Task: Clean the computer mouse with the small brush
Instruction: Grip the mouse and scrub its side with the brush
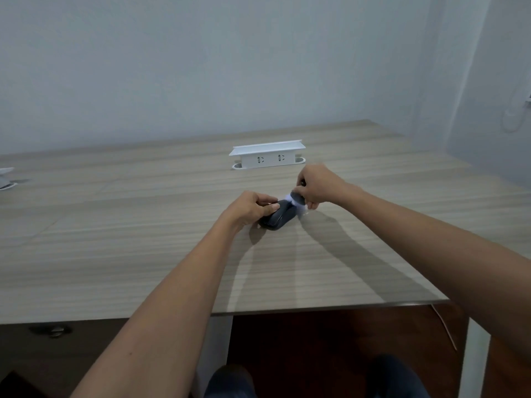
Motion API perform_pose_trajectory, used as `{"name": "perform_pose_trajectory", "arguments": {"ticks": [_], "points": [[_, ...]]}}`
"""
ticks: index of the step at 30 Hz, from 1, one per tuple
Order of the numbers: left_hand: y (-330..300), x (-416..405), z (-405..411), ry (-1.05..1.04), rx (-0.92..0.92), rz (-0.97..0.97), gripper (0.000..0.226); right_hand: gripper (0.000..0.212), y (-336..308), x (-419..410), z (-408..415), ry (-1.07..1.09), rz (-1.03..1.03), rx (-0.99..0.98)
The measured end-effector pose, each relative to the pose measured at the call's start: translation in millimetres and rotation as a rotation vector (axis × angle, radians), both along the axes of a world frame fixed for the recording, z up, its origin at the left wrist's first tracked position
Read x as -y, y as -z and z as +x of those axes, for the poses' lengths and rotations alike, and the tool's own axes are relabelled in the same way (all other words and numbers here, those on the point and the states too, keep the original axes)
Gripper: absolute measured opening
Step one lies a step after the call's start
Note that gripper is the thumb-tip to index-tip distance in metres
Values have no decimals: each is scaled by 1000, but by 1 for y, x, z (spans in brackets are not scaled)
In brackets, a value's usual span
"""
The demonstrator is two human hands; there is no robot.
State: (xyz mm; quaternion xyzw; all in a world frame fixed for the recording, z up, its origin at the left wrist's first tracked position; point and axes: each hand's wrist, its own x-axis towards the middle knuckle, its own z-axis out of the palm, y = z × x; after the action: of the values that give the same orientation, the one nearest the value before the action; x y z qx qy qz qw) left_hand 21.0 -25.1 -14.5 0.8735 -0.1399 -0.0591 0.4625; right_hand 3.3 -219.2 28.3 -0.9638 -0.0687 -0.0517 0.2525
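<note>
Looking down over the person's shoulders from the head view, both bare forearms reach from the bottom of the frame toward its centre, where a dark computer mouse [278, 218] lies on the wood-grain desk [120, 231]. The left hand [249, 208] is closed around the mouse's left side, thumb across its top, pinning it to the surface. The right hand [317, 183], just right of centre, is curled tight on the small brush [296, 199]; its dark body pokes out below the fist, and the white bristles, blurred, touch the far end of the mouse. The two hands sit close together, almost meeting over the mouse

Above them, in the middle of the frame, a white socket box [267, 155] stands upright on the desk, well apart from the hands. A second white fitting [5, 178] shows partly at the left edge. Dark trouser knees [230, 382] appear at the bottom, under the desk's front edge, over a reddish-brown floor [330, 340]
</note>
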Motion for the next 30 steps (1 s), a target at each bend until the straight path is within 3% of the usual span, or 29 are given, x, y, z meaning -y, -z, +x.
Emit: {"name": "perform_pose_trajectory", "arguments": {"ticks": [15, 24, 30], "points": [[4, 2, -1, -8, 31, -22, 35, 26, -16, -7, -3, -44, -71, -41], [3, 3, -7, -38, 47, -13, 32, 27, 5, 7, -4, -12, 110, 51], [1, 4, -6, -69, 24, -1, 37, 29, -7, -1, -18, 2, 189, -18]]}}
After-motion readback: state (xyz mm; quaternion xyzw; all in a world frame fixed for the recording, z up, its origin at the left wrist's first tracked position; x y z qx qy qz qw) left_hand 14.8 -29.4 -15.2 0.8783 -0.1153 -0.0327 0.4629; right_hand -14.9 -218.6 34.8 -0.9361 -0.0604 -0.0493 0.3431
